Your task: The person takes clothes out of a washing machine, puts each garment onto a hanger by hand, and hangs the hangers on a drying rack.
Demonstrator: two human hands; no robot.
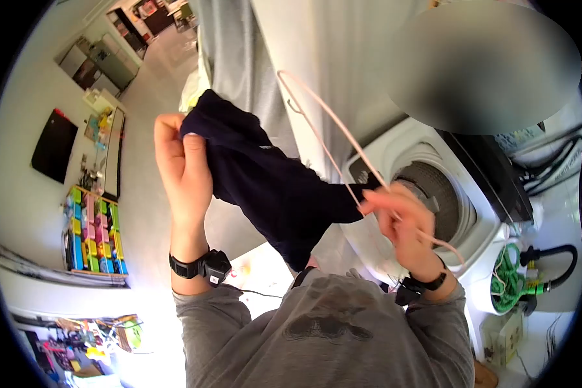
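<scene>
A dark navy garment [265, 178] is stretched between my two hands. My left hand [186, 155] pinches its upper left end, thumb on top of the cloth. At the garment's other end, my right hand [401, 223] has its fingers closed around a pale pink hanger [330, 113]. The hanger's long loop rises up and left from that hand, and its hook points left. A narrow part of the garment reaches the right fingertips; whether they also grip the cloth is hard to tell.
An open top-loading washing machine [485, 223] stands at the right, with a green hose [507, 278] in a white container beside it. Grey curtains [233, 64] hang ahead. Colourful drawers [94, 233] and a wall television [55, 145] are at the left.
</scene>
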